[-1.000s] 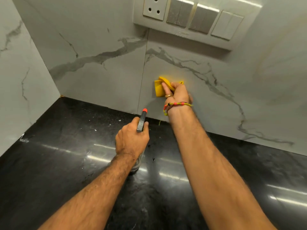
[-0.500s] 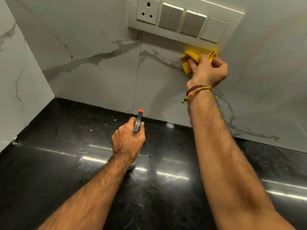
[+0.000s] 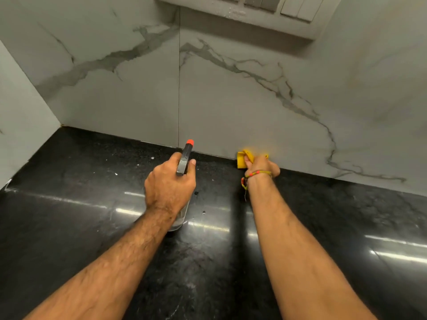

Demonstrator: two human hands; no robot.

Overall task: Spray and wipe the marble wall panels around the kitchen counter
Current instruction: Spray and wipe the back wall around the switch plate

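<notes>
Gripping one spray bottle (image 3: 183, 179), the left hand (image 3: 169, 183) has its fingers wrapped round the neck, so the grey head with its orange nozzle tip pokes out above the knuckles, pointing at the wall, while the clear base shows below the wrist, on or just above the black counter (image 3: 69, 204). Two marble wall panels (image 3: 242, 107) meet at a thin vertical seam just behind the nozzle; a third panel runs along the far left side. To the right, the right hand (image 3: 262, 167) grasps one yellow cloth (image 3: 242, 159), bunched in curled fingers and pushed against the foot of the right-hand panel, where wall meets counter; the cloth sticks out left of and above the fingers. Threaded bracelets (image 3: 254, 175) circle that wrist. One switch plate (image 3: 265, 10) sits at the top edge, partly cropped
</notes>
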